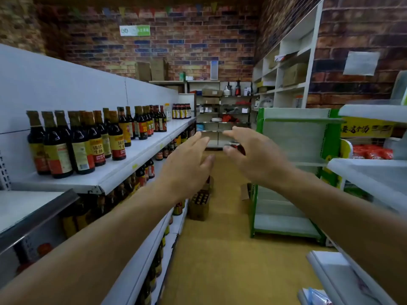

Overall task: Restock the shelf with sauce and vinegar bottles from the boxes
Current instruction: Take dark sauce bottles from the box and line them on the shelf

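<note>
1. both arms stretched forward down the aisle, left hand (187, 166) and right hand (255, 155) raised side by side, palms roughly facing, apart from each other.
2. left fingers straight and relaxed, holding nothing; right fingers loosely spread with thumb set apart, also empty, though a dark reddish blur just behind the right thumb possibly belongs to goods on the far shelves and not to anything held.
3. sauce bottles (74, 142) standing upright in a tight cluster at the near left end of the top shelf (123, 172), labels turned outward toward the aisle, likely so shoppers can read them; further small groups toward the far end of the same shelf, with bare board along the front edge between them.
4. open cardboard box (199, 204) on the floor against the base of the shelving, below and beyond the left hand, dark bottle caps showing in rows at its top.
5. judged from this: hands empty and pointed toward the box, so next step probably a reach down for fresh bottles, then filling the gaps on the top shelf.
6. lower shelves on the left already crowded with bottles, mostly hidden beneath the left forearm.
</note>
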`<state>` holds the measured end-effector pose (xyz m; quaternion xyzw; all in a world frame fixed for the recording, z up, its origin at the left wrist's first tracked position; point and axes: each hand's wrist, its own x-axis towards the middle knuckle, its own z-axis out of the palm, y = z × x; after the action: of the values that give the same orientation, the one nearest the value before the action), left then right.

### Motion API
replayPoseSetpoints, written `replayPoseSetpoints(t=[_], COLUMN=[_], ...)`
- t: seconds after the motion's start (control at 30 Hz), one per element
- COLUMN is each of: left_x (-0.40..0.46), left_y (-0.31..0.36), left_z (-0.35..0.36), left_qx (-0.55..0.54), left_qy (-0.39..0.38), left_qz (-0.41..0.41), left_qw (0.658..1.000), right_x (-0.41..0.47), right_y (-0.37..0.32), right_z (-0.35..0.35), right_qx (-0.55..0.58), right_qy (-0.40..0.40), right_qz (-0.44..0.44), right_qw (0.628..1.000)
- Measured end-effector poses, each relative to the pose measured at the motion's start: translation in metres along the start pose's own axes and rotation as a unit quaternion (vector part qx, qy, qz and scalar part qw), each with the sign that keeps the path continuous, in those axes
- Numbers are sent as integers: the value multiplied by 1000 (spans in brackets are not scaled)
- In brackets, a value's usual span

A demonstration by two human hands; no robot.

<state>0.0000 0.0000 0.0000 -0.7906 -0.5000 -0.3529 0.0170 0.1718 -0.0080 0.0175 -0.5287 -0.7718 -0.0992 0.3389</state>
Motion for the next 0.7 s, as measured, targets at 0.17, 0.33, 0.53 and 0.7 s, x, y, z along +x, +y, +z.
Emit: replayPoseSetpoints(t=[0.17,0.33,0.53,0.7], left_x=[16,44,98,148], left_y=[-8,-26,-58,-92], left_z=[11,23,33,41], left_qx=[10,25,27,25], left_qy=[-15,-11,-16,-28], left_qz=[-12,-7,-3,2], left_qw=[1000,1000,1000,999], right_x=[13,38,94,141], right_y=[17,34,51,63], right_z=[11,30,60,88], right_qx=[10,8,14,18], right_qy=[-8,-5,10,25], right_qz=[12,19,23,34], right_qw=[1000,1000,1000,999])
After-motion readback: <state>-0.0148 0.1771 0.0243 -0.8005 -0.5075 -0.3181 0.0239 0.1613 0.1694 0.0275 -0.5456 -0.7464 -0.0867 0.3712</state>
